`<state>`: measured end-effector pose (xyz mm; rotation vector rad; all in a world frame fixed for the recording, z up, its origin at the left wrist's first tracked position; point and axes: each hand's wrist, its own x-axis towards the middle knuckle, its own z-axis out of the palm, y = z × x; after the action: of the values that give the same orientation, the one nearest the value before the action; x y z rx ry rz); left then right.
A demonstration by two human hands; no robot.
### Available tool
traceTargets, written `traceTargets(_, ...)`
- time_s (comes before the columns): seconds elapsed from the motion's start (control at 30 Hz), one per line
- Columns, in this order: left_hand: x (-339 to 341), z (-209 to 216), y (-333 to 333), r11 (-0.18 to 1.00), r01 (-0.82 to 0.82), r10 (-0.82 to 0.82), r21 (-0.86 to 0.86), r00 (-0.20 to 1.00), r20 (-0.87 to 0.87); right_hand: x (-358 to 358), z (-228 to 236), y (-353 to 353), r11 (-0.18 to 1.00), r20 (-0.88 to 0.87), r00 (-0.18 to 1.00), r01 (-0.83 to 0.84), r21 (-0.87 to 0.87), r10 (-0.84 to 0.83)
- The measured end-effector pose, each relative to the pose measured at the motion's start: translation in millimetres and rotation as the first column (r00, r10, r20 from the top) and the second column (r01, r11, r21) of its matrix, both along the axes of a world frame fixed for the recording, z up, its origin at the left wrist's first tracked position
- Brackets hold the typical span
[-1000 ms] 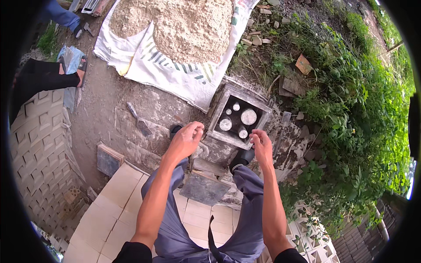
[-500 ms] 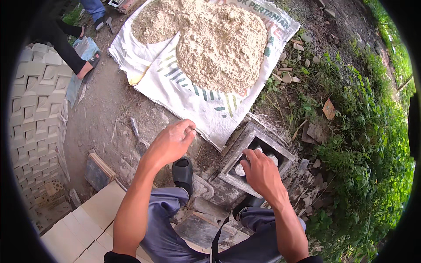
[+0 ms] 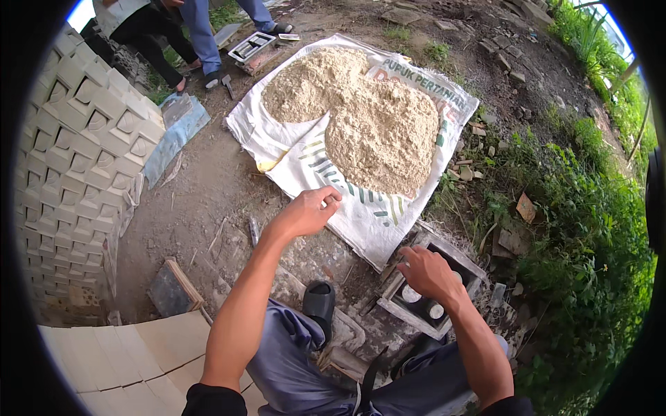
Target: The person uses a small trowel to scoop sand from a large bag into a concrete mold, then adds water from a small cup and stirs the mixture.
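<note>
My left hand hovers over the near edge of the white woven sack, its fingers curled into a pinch. Something small and pale may be at the fingertips, too small to name. My right hand is above a grey box-shaped mould, back of the hand up, thumb and forefinger bent but apart. No object shows between them. Inside the dark mould stand several round whitish cylinders, partly hidden by this hand. A heap of pale, crumbly sand-like material covers much of the sack.
Stacked cream blocks rise at the left, and pale flat slabs lie near me. A tool handle and a wood-edged board rest on the dirt. Green plants line the right. Other people's legs show at the far left.
The view has tilted up and shifted, so the sack, mould and slabs sit lower and more to the right. Both hands keep nearly the same places over sack and mould.
</note>
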<state>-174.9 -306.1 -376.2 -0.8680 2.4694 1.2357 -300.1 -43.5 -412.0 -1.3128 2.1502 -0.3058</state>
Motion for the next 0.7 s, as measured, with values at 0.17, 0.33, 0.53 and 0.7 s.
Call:
traceTargets(0.17,25.7,-5.0,-16.0,0.999,-0.035,0.036,0.019,0.994,-0.106,22.2,-18.7,-14.5,0.994,0.05,0.996,-0.076,-0.078,0.08)
traceTargets(0.33,44.5,28.4,-30.3,0.994,-0.056,0.038,-0.097,0.983,-0.177,26.7,-42.1,-36.8,0.989,0.1,0.986,-0.124,-0.08,0.132)
traceTargets(0.53,107.8,-7.4,-90.8,0.949,-0.226,0.257,0.221,0.959,-0.12,60.3,-88.3,-85.1,0.965,0.298,0.934,-0.131,-0.226,0.197)
traceTargets(0.7,186.5,-133.6,-149.0,0.936,-0.335,0.308,0.105,0.927,0.213,108.1,-132.4,-149.0,0.945,0.479,0.866,0.023,-0.327,0.145)
